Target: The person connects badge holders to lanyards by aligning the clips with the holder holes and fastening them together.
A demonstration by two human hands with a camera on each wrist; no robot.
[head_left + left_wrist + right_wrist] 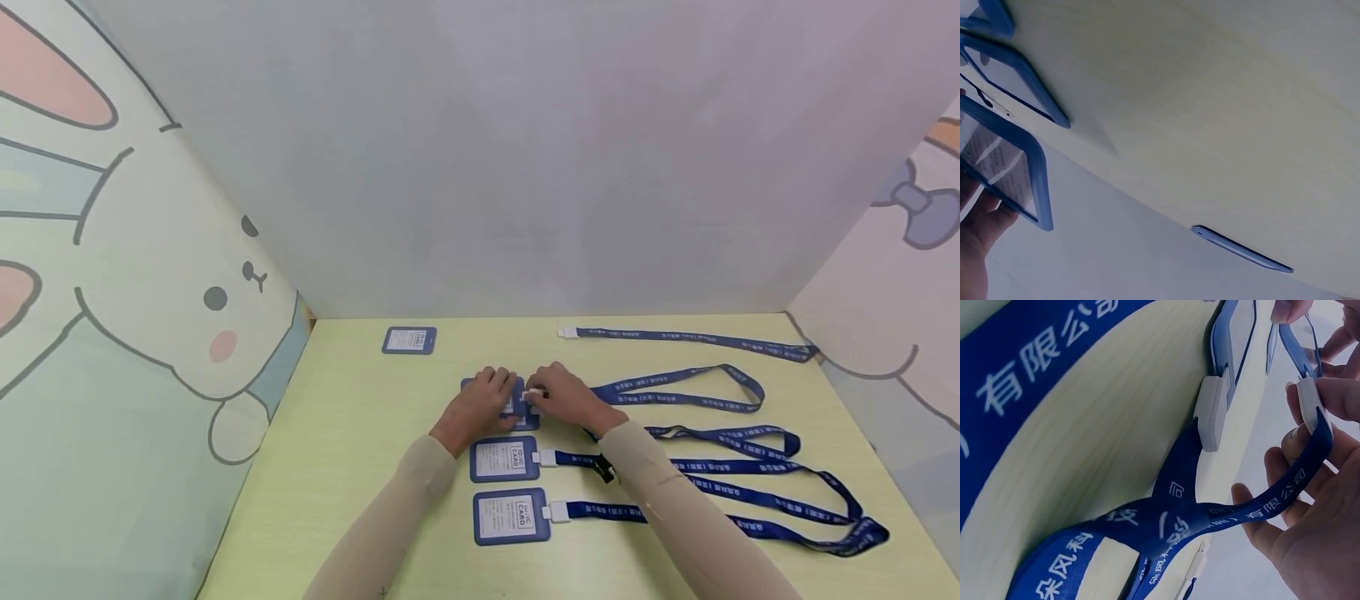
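My left hand grips a blue-framed ID card holder just above the table, fingers along its edge in the left wrist view. With the right hand I pinch a white plastic clip on a blue printed lanyard. The clip meets the holder's short edge; whether it is fastened cannot be told. Under the hands lies another card holder, partly covered. Nearer to me are a third holder and a fourth, each joined to a lanyard by a white clip.
At the back left lies a single card holder with no lanyard. A loose lanyard with its white clip stretches along the back right. Lanyard loops spread over the table's right side. Walls border the pale yellow table.
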